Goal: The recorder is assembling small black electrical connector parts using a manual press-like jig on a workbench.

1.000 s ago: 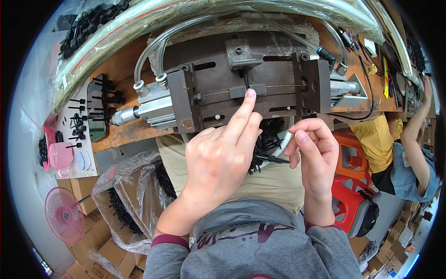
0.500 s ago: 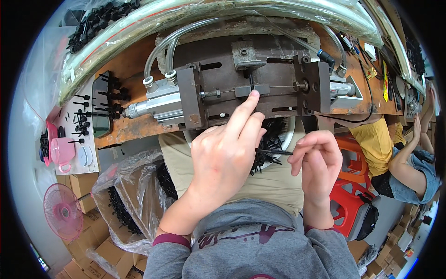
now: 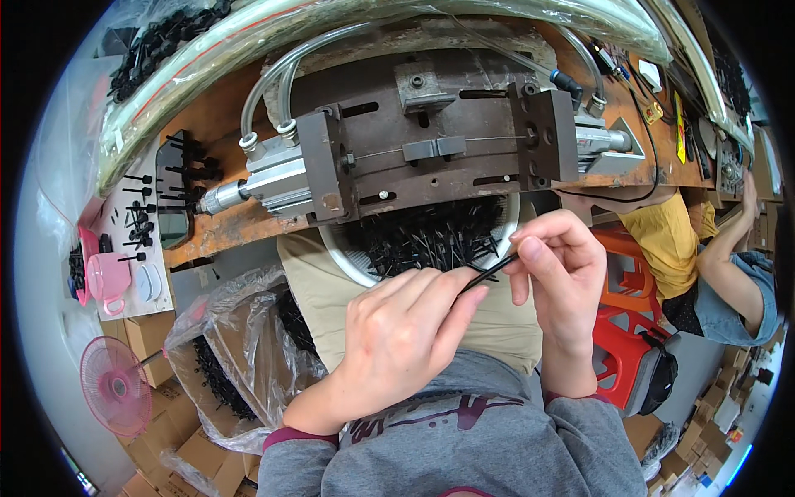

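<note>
A thin black rod (image 3: 489, 274) slants between my two hands above my lap. The thumb and fingers of my right hand (image 3: 565, 286) pinch its upper right end. My left hand (image 3: 402, 327) is closed around the lower left end, its back turned up and its inner fingers hidden. Just beyond them, a white-rimmed basin (image 3: 348, 267) on my lap holds many thin black parts (image 3: 431, 236). Behind the basin stands a dark metal fixture (image 3: 389, 124) with a small grey split block (image 3: 433, 148) at its middle; no hand touches it.
Silver air cylinders (image 3: 286, 182) flank the fixture, fed by clear hoses (image 3: 269, 79). Black knobbed parts stand on a dark tray (image 3: 176, 219) at left. A pink cup (image 3: 108, 275), a pink fan (image 3: 116, 385), a plastic-lined box (image 3: 240, 356), red stools (image 3: 621, 352) and another person (image 3: 729, 273) surround me.
My left hand has drawn back from the fixture toward my lap and met my right hand. The black piece at the fixture's middle block is gone from there.
</note>
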Demonstrator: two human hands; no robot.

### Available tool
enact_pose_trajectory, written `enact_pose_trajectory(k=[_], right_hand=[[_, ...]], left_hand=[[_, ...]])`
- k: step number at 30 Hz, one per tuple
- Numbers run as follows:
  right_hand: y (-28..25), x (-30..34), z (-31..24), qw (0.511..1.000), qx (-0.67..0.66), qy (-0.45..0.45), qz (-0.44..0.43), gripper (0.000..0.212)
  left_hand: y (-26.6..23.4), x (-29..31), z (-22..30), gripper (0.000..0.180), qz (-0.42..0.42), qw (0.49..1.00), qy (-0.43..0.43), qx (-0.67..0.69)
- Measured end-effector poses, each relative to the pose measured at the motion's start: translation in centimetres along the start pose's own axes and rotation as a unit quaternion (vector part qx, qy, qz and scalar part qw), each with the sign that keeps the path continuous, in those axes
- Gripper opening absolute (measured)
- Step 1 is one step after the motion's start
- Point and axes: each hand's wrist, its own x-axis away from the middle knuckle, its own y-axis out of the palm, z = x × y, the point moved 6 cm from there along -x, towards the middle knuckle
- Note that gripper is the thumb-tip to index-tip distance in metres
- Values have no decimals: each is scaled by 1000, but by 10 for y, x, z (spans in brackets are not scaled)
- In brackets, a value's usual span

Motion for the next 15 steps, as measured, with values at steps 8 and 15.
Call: enact_pose_trajectory(k=[8,15], right_hand=[[3,-2,8,993,-59,77,-65,19],[9,3,8,993,-47,70,-80,22]], left_hand=[[16,14,-13,15,-106,964,-171,176],[24,21,-13,34,-206,865,-242,388]])
